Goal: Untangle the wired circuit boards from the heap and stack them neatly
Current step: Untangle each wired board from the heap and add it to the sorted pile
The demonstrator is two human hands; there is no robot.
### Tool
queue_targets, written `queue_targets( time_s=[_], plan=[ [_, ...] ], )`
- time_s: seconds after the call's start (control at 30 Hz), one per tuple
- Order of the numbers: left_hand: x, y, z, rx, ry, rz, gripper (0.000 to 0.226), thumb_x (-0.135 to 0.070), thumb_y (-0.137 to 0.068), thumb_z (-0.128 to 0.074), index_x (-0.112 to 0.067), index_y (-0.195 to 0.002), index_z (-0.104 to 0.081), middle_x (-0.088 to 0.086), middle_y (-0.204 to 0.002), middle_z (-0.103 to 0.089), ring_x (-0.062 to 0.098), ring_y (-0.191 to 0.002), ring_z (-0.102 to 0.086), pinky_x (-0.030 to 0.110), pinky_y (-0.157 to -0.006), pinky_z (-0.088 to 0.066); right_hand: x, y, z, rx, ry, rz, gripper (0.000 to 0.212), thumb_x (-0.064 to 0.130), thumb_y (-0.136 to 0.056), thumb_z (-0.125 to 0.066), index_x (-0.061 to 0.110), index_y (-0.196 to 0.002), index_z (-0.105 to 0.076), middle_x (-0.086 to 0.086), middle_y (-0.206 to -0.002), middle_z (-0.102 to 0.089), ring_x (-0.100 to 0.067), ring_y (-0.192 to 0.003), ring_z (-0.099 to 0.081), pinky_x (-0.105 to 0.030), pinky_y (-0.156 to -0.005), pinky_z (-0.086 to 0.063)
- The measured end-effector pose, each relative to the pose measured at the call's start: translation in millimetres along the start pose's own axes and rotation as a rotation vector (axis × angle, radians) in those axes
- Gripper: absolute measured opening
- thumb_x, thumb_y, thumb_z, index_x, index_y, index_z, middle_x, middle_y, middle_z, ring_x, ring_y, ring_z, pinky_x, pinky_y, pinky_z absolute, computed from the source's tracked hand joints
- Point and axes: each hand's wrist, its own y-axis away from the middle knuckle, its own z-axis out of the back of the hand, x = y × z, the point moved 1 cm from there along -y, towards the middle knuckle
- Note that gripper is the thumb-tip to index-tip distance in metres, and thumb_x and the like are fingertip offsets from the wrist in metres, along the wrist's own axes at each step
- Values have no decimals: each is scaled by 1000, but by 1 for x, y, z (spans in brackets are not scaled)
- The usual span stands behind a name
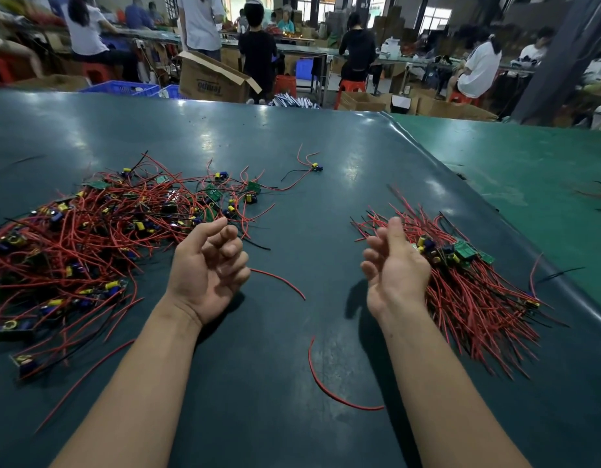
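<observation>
- Left hand [208,268] & right hand [395,265]: both loosely curled, holding nothing.
- Tangled heap [89,238] on counter [309,184], left; neat stack [461,282] right, just beside right hand.
- Boards prob. light, wires floppy & snaggy; grip a board edge, not the leads.

Factory assy hall: seated workers [480,67] at long benches, cardboard cartons [213,79], plastic crates [123,87], red stools [351,87].
</observation>
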Motion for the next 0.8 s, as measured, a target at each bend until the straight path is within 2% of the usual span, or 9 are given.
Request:
queue_targets(
  time_s=[0.2,0.3,0.37,0.47,0.57,0.63,0.7,0.77,0.8],
  plan=[
    [4,3,-4,-22,-59,-13,22,-35,-86,-54,-19,-70,-56,-6,-56,-40,8,-39,-23,22,-42,-14,-18,0,0,131,370,145,28,33,-96,-62,9,-81,-60,2,-54,-59,-10,-37,-48,-19,-34,-37],
    [13,4,-9,-61,-174,-32,23,-31,-90,-53,-18,-70,-56,-5,-56,-45,8,-37,-26,21,-43,-15,-31,2,-1,252,673,253,29,38,-93,-64,14,-75,-63,2,-56,-63,-11,-45,-53,-32,-47,-46],
    [22,5,-12,-119,-321,-106,29,-22,-95,-50,-14,-69,-56,-3,-52,-47,8,-35,-28,19,-41,-18,-37,4,-2,333,806,316,30,38,-92,-65,17,-70,-64,2,-56,-64,-10,-46,-54,-40,-55,-50],
    [32,7,-18,-136,-662,-192,31,-12,-98,-53,-8,-67,-59,2,-47,-52,8,-35,-35,18,-38,-26,-38,4,-1,368,833,342,32,38,-92,-64,16,-69,-66,1,-56,-64,-10,-46,-54,-38,-55,-50],
    [30,6,-19,-181,-995,-157,29,-18,-95,-60,-9,-68,-65,-1,-51,-62,11,-43,-53,20,-46,-40,-36,3,1,359,824,336,31,37,-93,-63,17,-70,-67,2,-57,-65,-12,-47,-55,-33,-54,-47],
    [19,4,-17,-280,-1304,-190,25,-26,-91,-62,-14,-69,-68,-5,-61,-68,12,-62,-65,22,-62,-48,-36,3,2,360,824,333,30,35,-94,-62,17,-71,-67,2,-56,-64,-12,-46,-55,-33,-53,-46],
    [0,5,-15,-379,-1599,-239,22,-36,-89,-59,-19,-79,-68,-4,-79,-70,18,-80,-65,29,-76,-51,-36,4,2,360,824,331,30,33,-95,-61,17,-70,-67,3,-54,-64,-12,-44,-54,-32,-53,-45],
    [-24,6,-12,-432,-1957,-258,18,-36,-91,-56,-21,-93,-65,4,-94,-68,27,-91,-64,34,-78,-51,-36,4,2,361,824,327,30,33,-95,-61,18,-70,-67,3,-54,-64,-11,-43,-53,-31,-52,-44],
    [-37,6,-10,-430,-2189,-236,15,-29,-92,-55,-20,-101,-63,7,-101,-66,30,-96,-63,34,-74,-48,-37,4,2,362,825,322,30,33,-95,-61,18,-71,-67,3,-54,-64,-12,-43,-54,-30,-52,-44]
  ],
)
